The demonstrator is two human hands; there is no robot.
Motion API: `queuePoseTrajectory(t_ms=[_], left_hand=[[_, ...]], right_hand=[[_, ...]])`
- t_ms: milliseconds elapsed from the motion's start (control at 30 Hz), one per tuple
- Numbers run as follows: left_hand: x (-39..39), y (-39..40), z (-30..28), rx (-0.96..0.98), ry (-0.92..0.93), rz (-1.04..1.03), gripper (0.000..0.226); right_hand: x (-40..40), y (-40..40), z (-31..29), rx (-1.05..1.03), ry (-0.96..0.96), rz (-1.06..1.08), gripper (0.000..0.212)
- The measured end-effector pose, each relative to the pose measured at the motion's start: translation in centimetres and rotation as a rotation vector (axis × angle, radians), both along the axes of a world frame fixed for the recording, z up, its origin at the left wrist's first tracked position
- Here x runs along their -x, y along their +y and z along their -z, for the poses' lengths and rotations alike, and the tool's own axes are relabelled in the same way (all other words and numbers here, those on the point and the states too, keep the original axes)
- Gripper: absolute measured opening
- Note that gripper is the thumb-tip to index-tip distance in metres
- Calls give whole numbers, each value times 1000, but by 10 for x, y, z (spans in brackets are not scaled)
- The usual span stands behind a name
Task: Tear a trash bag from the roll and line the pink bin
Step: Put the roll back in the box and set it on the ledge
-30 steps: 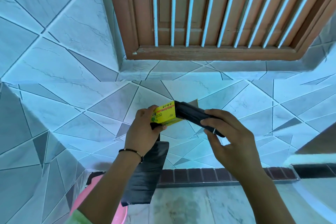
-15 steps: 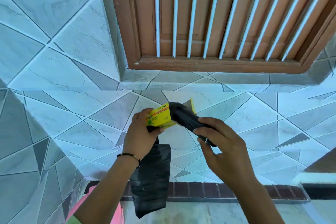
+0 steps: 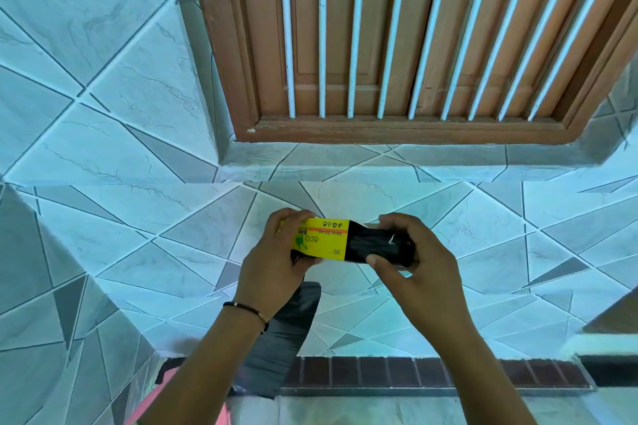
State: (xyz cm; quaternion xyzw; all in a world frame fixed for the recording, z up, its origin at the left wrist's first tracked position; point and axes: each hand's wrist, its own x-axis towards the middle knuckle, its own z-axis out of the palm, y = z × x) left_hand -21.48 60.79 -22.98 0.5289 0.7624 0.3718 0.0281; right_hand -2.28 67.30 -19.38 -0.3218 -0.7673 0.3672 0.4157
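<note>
Tearing looks to be the step in hand: left hand (image 3: 272, 266) clamps the roll (image 3: 348, 243) by its yellow label, right hand (image 3: 414, 269) pinches its black end, a bag (image 3: 279, 345) dangles over the pink bin (image 3: 165, 397), so next probably comes a sharp pull apart.

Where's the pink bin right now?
In the head view, the pink bin shows only as a sliver at the bottom left edge, under the left forearm and beside the hanging black bag.
</note>
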Motion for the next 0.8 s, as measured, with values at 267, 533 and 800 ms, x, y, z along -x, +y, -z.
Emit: queuePoseTrajectory(t_ms=[267, 533, 800], left_hand=[[3, -2, -3, -38, -8, -43, 60], [1, -6, -2, -70, -94, -88, 60], [2, -11, -1, -39, -96, -92, 61]], right_hand=[[12, 3, 11, 150, 173, 115, 48], [18, -2, 21, 40, 341, 68, 38], [26, -5, 35, 2, 307, 112, 20]])
